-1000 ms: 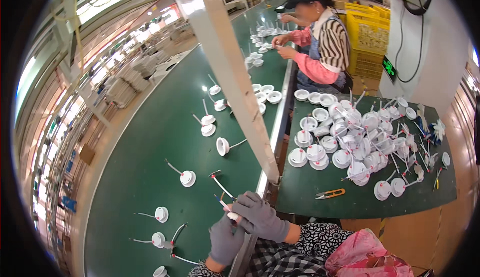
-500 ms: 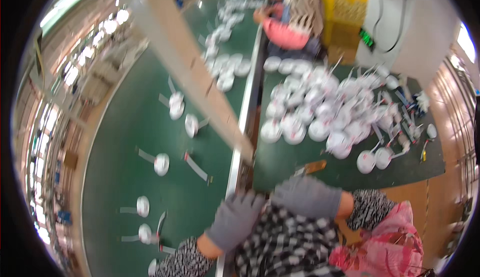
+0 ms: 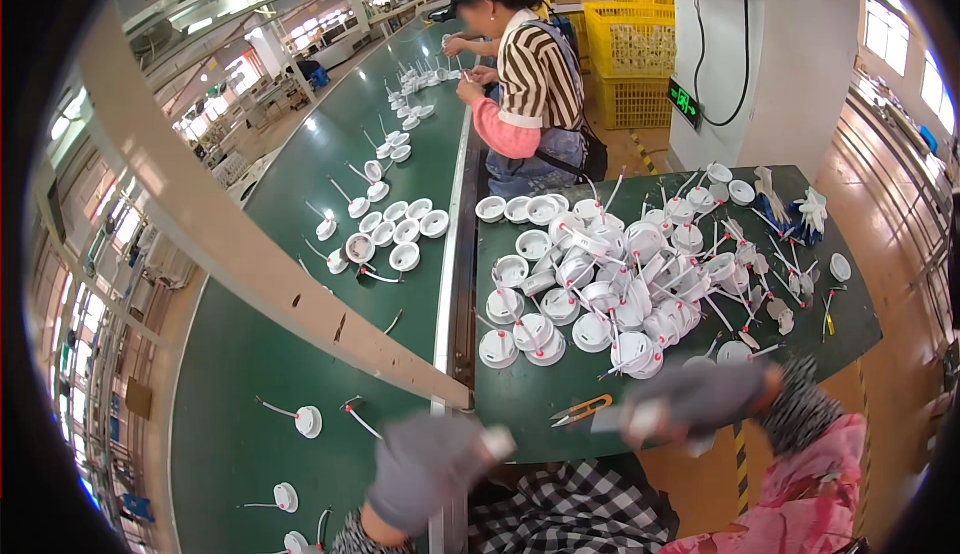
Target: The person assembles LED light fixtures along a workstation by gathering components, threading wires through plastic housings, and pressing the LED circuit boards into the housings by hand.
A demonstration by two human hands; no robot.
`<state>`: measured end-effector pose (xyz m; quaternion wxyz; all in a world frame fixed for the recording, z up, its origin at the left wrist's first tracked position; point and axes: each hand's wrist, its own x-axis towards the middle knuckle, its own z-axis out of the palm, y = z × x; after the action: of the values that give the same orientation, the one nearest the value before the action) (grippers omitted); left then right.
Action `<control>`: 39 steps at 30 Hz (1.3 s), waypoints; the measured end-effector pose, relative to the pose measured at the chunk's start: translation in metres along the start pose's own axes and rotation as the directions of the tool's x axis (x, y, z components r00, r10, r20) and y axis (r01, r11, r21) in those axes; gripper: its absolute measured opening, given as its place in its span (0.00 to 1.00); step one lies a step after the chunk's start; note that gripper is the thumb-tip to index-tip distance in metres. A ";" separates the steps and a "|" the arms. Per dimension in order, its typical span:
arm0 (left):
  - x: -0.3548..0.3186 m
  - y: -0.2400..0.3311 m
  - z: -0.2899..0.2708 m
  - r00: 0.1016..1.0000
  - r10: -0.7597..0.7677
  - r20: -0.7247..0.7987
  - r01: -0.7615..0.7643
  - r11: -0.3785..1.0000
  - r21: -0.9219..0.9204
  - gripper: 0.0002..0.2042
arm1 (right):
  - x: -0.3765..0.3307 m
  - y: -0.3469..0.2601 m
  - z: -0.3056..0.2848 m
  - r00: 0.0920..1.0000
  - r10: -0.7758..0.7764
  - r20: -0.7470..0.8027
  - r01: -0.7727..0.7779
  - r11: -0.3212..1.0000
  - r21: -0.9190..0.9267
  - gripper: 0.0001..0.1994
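Note:
My left hand (image 3: 430, 469), in a grey glove with a whitish fingertip area, is over the metal rail between the two green surfaces. My right hand (image 3: 700, 404), gloved the same way, hovers over the front edge of the right-hand table. Motion smears the fingers of both, so whether they hold anything is unclear. Left of the right fingertips lies a pair of orange-handled thread snips (image 3: 582, 411). Beyond them is a heap of white round housings (image 3: 600, 294) with thin wires. Two more wired housings, a nearer one (image 3: 308, 421) and another (image 3: 286, 497), lie left of my left hand.
A slanted beam (image 3: 270, 264) crosses above the green belt (image 3: 230, 354). A co-worker (image 3: 530, 84) in a striped top handles parts farther along it. Yellow crates (image 3: 630, 44) stand behind, beside a white pillar (image 3: 770, 64). White gloves (image 3: 812, 212) lie at the table's far right.
My hands have moved apart from close together near my lap, the right one rightward, the left one down and left. The view has tilted up, showing more of the co-worker and the room.

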<state>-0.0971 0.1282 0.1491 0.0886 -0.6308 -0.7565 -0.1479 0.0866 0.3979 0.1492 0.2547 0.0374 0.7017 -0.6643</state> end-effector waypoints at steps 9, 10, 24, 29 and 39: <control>0.319 -0.226 0.152 0.761 -0.648 0.023 0.583 0.667 -0.464 0.18 | 0.164 -0.083 -0.298 0.715 -0.329 -0.617 -0.371 0.569 -0.734 0.25; 0.327 -0.243 0.173 0.753 -0.657 0.039 0.599 0.660 -0.454 0.18 | 0.200 -0.071 -0.321 0.730 -0.282 -0.623 -0.437 0.509 -0.742 0.21; 0.374 -0.312 0.297 0.820 -0.285 0.496 0.273 0.957 0.099 0.19 | 0.319 -0.007 -0.392 0.860 0.290 -0.421 -0.492 0.249 -0.834 0.19; 0.378 -0.307 0.309 0.783 -0.288 0.551 0.323 0.946 0.035 0.18 | 0.314 0.011 -0.400 0.847 0.329 -0.419 -0.526 0.399 -0.751 0.16; 0.374 -0.311 0.317 0.795 -0.429 0.429 0.468 0.884 0.017 0.15 | 0.315 0.025 -0.399 0.831 0.300 -0.469 -0.556 0.408 -0.724 0.14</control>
<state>-0.4557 0.5317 -0.0646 -0.1424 -0.4534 -0.8779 -0.0590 -0.3000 0.6901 -0.0069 0.3065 0.1793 0.9238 -0.1432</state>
